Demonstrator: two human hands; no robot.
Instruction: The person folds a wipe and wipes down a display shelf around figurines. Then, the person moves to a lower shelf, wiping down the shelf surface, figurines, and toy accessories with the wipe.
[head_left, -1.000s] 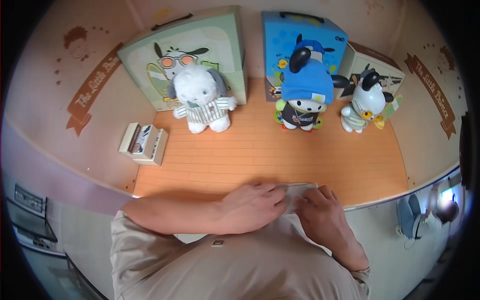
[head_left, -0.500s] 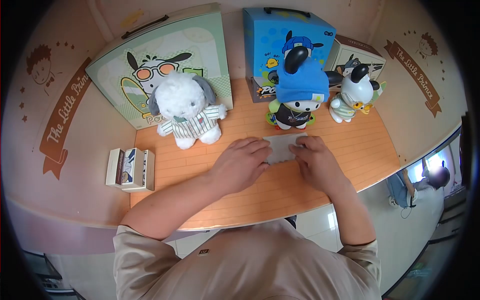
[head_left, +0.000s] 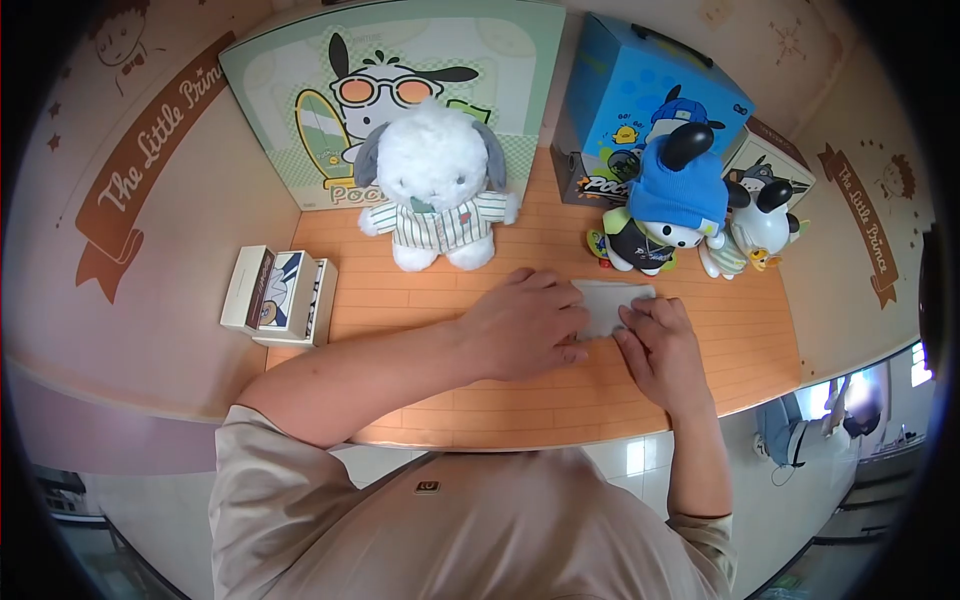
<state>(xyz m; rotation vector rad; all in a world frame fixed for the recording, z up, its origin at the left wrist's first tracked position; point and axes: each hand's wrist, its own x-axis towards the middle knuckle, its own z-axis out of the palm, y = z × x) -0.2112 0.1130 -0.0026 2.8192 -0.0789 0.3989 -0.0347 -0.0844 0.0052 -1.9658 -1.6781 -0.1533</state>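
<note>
A small folded light-grey cloth (head_left: 606, 305) lies flat on the wooden desk top in front of the figures. At its left edge my left hand (head_left: 530, 325) is closed, its bent fingertips on the cloth and the thumb low against the desk. My right hand (head_left: 662, 350) is curled at the opposite edge, with thumb and fingers pinching the cloth's right side. Just beyond the cloth stands a vinyl figure in a blue knit hat (head_left: 675, 190), apart from both hands.
A white plush dog (head_left: 435, 180) in a striped shirt sits before a large green box (head_left: 540, 90). Behind the figures stand a blue box (head_left: 600, 110) and a smaller box (head_left: 775, 150). A white figure (head_left: 760, 235) is at right, small card boxes (head_left: 290, 295) at left. Another person (head_left: 790, 425) is beyond.
The head view has shifted, so the desk scene sits differently in the picture. Both hands stay at the cloth's two sides, the right hand's fingers now lower along its right edge.
</note>
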